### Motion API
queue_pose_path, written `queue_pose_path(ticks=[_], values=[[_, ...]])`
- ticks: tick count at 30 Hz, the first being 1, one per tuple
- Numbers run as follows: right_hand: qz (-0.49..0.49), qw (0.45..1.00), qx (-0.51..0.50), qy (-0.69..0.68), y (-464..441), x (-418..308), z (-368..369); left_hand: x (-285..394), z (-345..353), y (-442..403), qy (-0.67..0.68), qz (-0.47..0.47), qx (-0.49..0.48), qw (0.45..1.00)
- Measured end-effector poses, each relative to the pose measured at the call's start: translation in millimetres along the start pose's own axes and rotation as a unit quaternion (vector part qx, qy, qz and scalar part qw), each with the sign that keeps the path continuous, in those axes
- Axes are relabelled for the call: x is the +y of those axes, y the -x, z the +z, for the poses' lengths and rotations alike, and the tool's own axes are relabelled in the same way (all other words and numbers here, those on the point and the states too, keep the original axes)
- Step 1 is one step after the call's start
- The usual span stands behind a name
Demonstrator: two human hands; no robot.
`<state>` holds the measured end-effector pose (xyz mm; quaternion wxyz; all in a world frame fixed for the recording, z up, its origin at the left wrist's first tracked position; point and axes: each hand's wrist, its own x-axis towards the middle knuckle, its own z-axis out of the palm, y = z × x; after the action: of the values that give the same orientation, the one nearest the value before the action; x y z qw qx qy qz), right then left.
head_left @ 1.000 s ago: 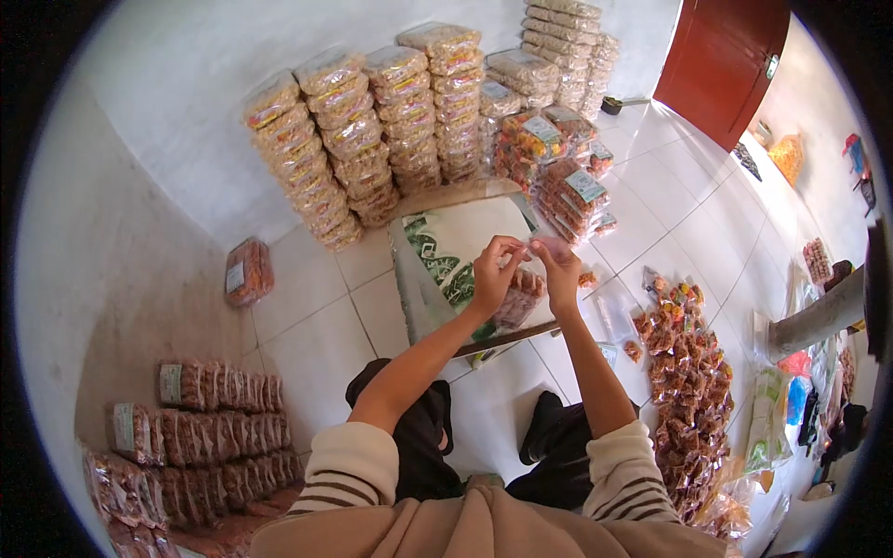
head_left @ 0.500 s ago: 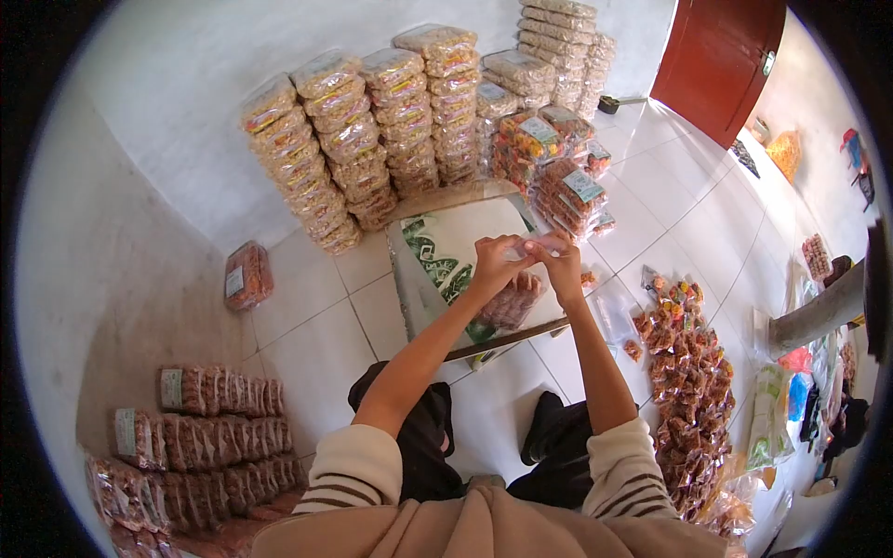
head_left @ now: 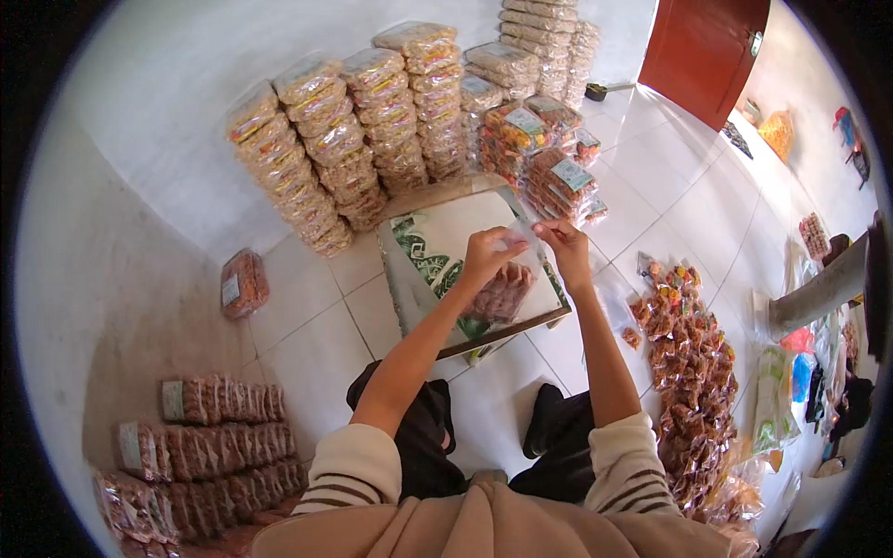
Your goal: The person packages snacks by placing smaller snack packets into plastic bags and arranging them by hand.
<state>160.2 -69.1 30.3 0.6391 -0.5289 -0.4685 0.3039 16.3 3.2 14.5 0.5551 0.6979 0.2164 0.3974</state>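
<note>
Clear bag (head_left: 499, 296): filled part on the low table (head_left: 460, 212), close to the table edge nearest the person; brown contents show through the film.
Bag axis: long axis runs from the person outward, slanting to their right; mouth points away, filled end toward them.
Left hand (head_left: 491, 257): thumb and fingers pinched on the film at the mouth's left side.
Right hand (head_left: 564, 249): fingertips clamped on the right side of the mouth.
Change: half a second ago the hands met; now they stand apart with film between. From where I stand, the mouth looks unfastened and work on it unfinished.
Beyond table: stacked pale packs (head_left: 312, 139) by the wall; labelled packs (head_left: 561, 182) to their right.
Right floor: heap of small brown packets (head_left: 690, 391).
Left floor: rows of brown packs (head_left: 214, 442).
</note>
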Motion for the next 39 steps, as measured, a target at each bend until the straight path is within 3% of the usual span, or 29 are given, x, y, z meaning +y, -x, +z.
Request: queue_pose_path(ticks=[3, 5, 6, 8, 10, 15, 17, 20, 24, 31, 33, 36, 39], values=[[0.0, 0.998, 0.032, -0.054, 9.1, 10.9, 2.3, -2.4, -0.6, -1.4, -0.058, 0.061, 0.018, 0.996], [-0.029, 0.998, 0.019, -0.051, 22.9, 44.2, 2.9, -2.5, -1.9, -0.5, -0.008, 0.024, 0.016, 1.0], [-0.042, 0.996, 0.002, 0.074, 30.1, 48.0, 2.6, -0.2, -0.7, -1.3, 0.043, -0.01, 0.014, 0.999], [-0.043, 0.991, 0.011, 0.127, 31.1, 63.5, 7.3, 4.2, -1.5, -3.5, 0.017, -0.028, 0.017, 0.999], [-0.037, 0.991, 0.026, 0.125, 26.5, 71.1, 11.3, 2.9, -3.3, -3.1, -0.011, -0.049, 0.027, 0.998], [-0.045, 0.991, 0.107, 0.069, 20.9, 70.7, 35.4, -0.1, -8.1, -10.0, -0.046, 0.025, 0.065, 0.997], [-0.002, 0.988, 0.156, 0.003, 25.3, 64.3, 44.2, -5.3, -7.0, -10.9, -0.038, 0.015, 0.066, 0.997], [0.026, 0.984, 0.174, 0.029, 23.8, 61.4, 45.0, -5.6, -4.7, -11.1, -0.025, -0.012, 0.065, 0.997], [0.003, 0.988, 0.157, 0.007, 17.3, 44.1, 42.6, 5.6, -6.1, -11.9, -0.074, -0.07, 0.031, 0.994], [-0.001, 0.992, 0.097, -0.083, -3.7, 22.3, 28.8, -8.8, -2.5, -13.3, 0.01, -0.045, -0.011, 0.999], [-0.008, 0.991, 0.104, -0.082, -3.4, 20.0, 28.3, -8.6, -4.6, -15.4, -0.012, 0.013, -0.02, 1.0], [-0.007, 0.991, 0.108, -0.074, -2.7, 18.9, 27.5, -7.0, -3.6, -10.2, -0.04, -0.037, -0.033, 0.998], [-0.004, 0.993, 0.101, -0.067, 1.4, 23.1, 19.3, -7.6, 2.8, -10.4, -0.037, -0.031, -0.024, 0.999]])
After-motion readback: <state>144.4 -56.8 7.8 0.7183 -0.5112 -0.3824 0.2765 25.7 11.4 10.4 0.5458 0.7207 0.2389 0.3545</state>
